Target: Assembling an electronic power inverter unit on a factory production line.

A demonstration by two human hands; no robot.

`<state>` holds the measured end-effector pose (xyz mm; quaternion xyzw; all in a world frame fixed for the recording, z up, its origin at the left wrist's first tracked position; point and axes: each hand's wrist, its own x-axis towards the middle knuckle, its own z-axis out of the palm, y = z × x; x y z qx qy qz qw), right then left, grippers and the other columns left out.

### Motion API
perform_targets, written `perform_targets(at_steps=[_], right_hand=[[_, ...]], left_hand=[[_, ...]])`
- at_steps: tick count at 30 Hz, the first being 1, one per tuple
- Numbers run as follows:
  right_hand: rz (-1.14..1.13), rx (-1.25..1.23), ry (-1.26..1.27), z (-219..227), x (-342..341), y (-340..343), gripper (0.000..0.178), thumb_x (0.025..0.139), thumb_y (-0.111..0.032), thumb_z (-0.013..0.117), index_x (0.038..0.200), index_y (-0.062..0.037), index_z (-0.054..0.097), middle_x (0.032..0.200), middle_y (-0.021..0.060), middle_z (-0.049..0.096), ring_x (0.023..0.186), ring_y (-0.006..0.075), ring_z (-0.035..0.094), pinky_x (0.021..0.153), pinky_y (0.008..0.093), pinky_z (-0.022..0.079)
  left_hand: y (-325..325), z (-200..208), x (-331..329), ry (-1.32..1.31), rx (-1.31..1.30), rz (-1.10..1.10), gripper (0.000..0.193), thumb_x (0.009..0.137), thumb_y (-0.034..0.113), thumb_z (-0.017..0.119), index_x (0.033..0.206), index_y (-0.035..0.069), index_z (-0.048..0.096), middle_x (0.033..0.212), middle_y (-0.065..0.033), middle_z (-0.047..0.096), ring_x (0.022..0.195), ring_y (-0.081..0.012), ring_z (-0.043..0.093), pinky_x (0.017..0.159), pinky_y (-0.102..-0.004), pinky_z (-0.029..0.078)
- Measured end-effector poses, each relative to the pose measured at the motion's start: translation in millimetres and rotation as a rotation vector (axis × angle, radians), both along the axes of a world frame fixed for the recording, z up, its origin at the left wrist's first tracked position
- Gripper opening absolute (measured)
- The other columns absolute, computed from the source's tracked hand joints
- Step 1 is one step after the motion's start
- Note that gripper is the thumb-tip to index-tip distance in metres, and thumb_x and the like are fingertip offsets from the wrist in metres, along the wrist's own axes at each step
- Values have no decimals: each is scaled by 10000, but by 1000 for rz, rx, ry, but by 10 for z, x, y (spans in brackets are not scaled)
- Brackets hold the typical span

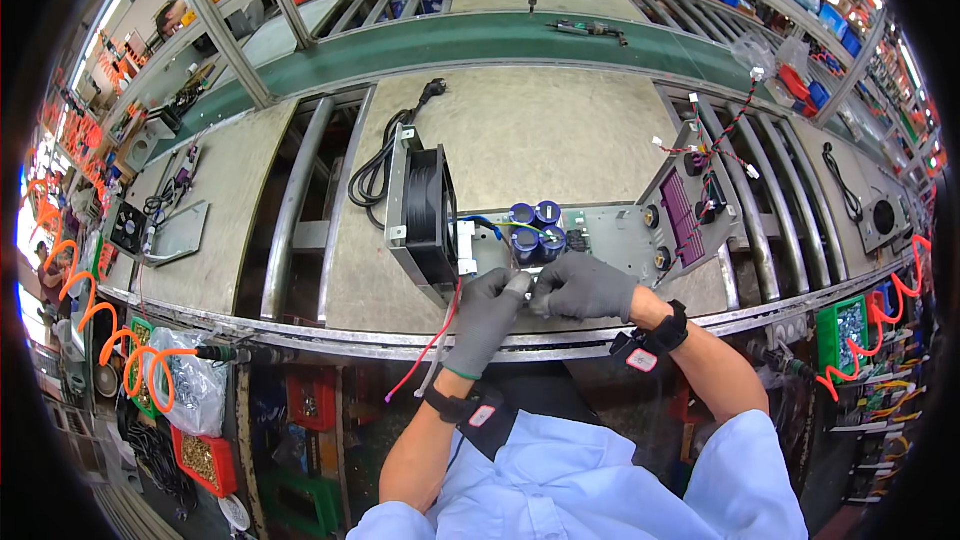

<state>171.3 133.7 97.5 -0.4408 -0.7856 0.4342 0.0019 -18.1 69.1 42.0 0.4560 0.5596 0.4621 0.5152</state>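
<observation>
Two gloved hands, left hand (pixel 487 315) and right hand (pixel 585 287), fingers pinched together on a small part at the surface's near edge. Four blue capacitors (pixel 535 228), one black fan (pixel 428 215), one red wire (pixel 432 348) beside them.

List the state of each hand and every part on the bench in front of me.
left hand: gloved, pinching a small part
right hand: gloved, meeting the left
red wire: loose, hanging off the bench edge
chassis: open, lying flat
fan: upright at chassis end
power cord: coiled, unplugged
</observation>
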Motion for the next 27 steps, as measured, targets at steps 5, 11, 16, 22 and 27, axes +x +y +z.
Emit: perform_targets(at_steps=[5,11,16,22,27], right_hand=[[-88,433,-27,48,63,42,208,933,-203,688,987,-6,727,784,184,694,670,230,667,661,400,525],[-250,321,185,-62,45,-91,172,968,-125,662,1026,25,722,781,148,700,686,180,678,661,360,535],[-344,210,250,-186,26,-121,183,975,-113,654,1076,22,726,834,164,731,717,210,716,685,359,558],[-355,218,189,-165,38,-120,187,974,-116,670,1074,27,738,814,129,736,711,168,702,670,330,555],[-285,408,124,-97,-9,-146,191,958,-139,697,1036,28,748,798,123,734,669,140,676,628,321,538]], left_hand=[[-92,-145,125,424,483,262,182,977,153,672,1067,-5,690,867,-121,644,800,-237,632,731,-382,508],[-270,-341,68,564,554,203,278,925,61,635,1199,26,670,1041,-180,635,885,-352,661,765,-441,544],[-298,-431,0,571,624,168,280,919,61,643,1196,32,672,1058,-186,637,895,-376,664,759,-444,550],[-319,-447,9,569,662,167,276,905,24,653,1180,19,680,1043,-185,643,864,-366,667,742,-422,551],[-347,-511,0,685,684,163,354,865,84,651,1215,38,670,1106,-174,656,964,-365,675,823,-453,573]])
